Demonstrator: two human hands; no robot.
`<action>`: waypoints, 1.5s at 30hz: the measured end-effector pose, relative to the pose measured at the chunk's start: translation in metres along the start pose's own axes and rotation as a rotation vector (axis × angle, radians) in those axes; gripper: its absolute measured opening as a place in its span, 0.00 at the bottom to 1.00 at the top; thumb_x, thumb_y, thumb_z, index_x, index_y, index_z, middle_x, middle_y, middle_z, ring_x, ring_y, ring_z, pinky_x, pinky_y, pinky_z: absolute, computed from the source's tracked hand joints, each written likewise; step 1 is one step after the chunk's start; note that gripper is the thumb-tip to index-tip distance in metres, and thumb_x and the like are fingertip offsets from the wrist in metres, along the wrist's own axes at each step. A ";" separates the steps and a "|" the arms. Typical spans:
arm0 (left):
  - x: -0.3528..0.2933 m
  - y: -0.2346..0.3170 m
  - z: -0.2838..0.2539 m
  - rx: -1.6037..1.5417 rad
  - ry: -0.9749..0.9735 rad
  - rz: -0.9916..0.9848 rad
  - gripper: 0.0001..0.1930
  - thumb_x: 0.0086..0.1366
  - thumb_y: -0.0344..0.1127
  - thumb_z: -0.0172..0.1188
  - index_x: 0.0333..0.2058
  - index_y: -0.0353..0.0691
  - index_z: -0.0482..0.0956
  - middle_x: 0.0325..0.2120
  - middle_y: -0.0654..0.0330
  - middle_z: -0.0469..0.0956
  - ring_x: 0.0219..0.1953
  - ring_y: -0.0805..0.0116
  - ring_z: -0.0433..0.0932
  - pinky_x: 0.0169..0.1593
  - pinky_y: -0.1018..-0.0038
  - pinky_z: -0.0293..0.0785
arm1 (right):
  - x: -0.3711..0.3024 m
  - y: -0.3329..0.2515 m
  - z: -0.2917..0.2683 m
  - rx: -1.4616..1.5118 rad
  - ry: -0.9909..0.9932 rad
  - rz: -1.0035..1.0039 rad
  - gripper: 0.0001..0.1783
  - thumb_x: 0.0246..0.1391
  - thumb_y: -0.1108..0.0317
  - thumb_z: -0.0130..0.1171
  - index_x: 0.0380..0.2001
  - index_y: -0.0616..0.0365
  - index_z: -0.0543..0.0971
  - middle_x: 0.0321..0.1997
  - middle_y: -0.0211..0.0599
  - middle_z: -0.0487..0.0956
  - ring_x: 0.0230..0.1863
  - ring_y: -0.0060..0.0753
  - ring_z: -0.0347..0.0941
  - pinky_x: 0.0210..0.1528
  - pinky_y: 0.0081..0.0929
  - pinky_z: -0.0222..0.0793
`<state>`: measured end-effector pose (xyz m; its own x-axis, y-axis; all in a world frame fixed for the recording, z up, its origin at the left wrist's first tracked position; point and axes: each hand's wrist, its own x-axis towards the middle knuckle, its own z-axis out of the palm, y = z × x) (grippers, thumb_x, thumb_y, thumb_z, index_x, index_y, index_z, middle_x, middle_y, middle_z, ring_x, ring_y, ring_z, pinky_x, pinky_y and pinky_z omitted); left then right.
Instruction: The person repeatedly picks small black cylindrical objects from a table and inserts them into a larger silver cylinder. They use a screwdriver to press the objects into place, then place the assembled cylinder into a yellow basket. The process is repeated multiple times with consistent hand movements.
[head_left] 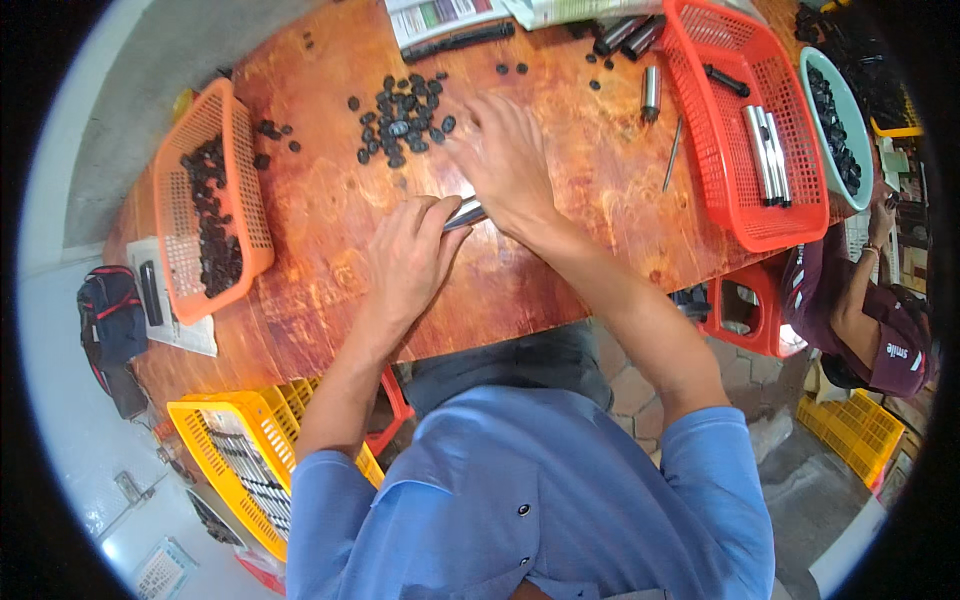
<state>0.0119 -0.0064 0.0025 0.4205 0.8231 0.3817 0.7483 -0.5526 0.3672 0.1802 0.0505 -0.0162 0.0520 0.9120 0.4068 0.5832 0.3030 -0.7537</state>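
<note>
My left hand (408, 255) is closed round a shiny metal tube (466, 214), held low over the wooden table between my two hands. The tube's right end passes behind my right wrist. My right hand (507, 155) is stretched forward, slightly blurred, its fingers apart at the right edge of a loose pile of small black oval caps (398, 128). One black cap (448, 124) lies right by its fingertips. I see nothing held in that hand, though its palm side is hidden.
An orange basket (262, 225) with black parts stands left; a red basket (735, 215) with metal tubes stands right. Beyond it is a pale bowl (858, 190) of black pieces. A thin rod (673, 155) and a tube (651, 92) lie near. Another person (860, 315) sits at right.
</note>
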 end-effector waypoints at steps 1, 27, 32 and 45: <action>0.005 -0.001 -0.003 -0.074 -0.006 -0.056 0.15 0.58 0.33 0.70 0.44 0.40 0.82 0.35 0.55 0.80 0.38 0.57 0.80 0.42 0.66 0.76 | 0.000 0.004 0.000 0.151 0.040 0.047 0.24 0.58 0.60 0.59 0.53 0.64 0.73 0.59 0.51 0.72 0.64 0.53 0.64 0.68 0.48 0.54; 0.003 -0.048 0.002 -2.006 0.132 -0.673 0.17 0.74 0.35 0.52 0.57 0.32 0.70 0.42 0.52 0.78 0.39 0.65 0.79 0.42 0.68 0.79 | -0.026 -0.010 -0.015 0.151 -0.352 -0.143 0.04 0.55 0.73 0.64 0.33 0.62 0.82 0.35 0.43 0.79 0.36 0.49 0.77 0.41 0.39 0.73; 0.003 -0.052 0.005 -2.046 0.126 -0.697 0.16 0.74 0.35 0.51 0.56 0.34 0.70 0.41 0.53 0.79 0.40 0.64 0.80 0.43 0.68 0.79 | -0.013 -0.010 -0.015 0.082 -0.420 -0.075 0.05 0.56 0.73 0.63 0.33 0.63 0.83 0.35 0.45 0.79 0.38 0.49 0.77 0.43 0.38 0.73; 0.002 -0.052 0.001 -2.067 0.202 -0.736 0.18 0.74 0.34 0.51 0.59 0.36 0.68 0.42 0.53 0.79 0.39 0.66 0.80 0.43 0.70 0.79 | -0.008 0.003 -0.028 0.087 -0.220 0.123 0.11 0.54 0.76 0.65 0.42 0.63 0.83 0.35 0.40 0.77 0.34 0.30 0.75 0.37 0.27 0.71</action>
<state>-0.0254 0.0244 -0.0162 0.2540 0.9461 -0.2008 -0.7899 0.3227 0.5215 0.2047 0.0368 -0.0070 -0.0647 0.9787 0.1948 0.5109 0.2001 -0.8360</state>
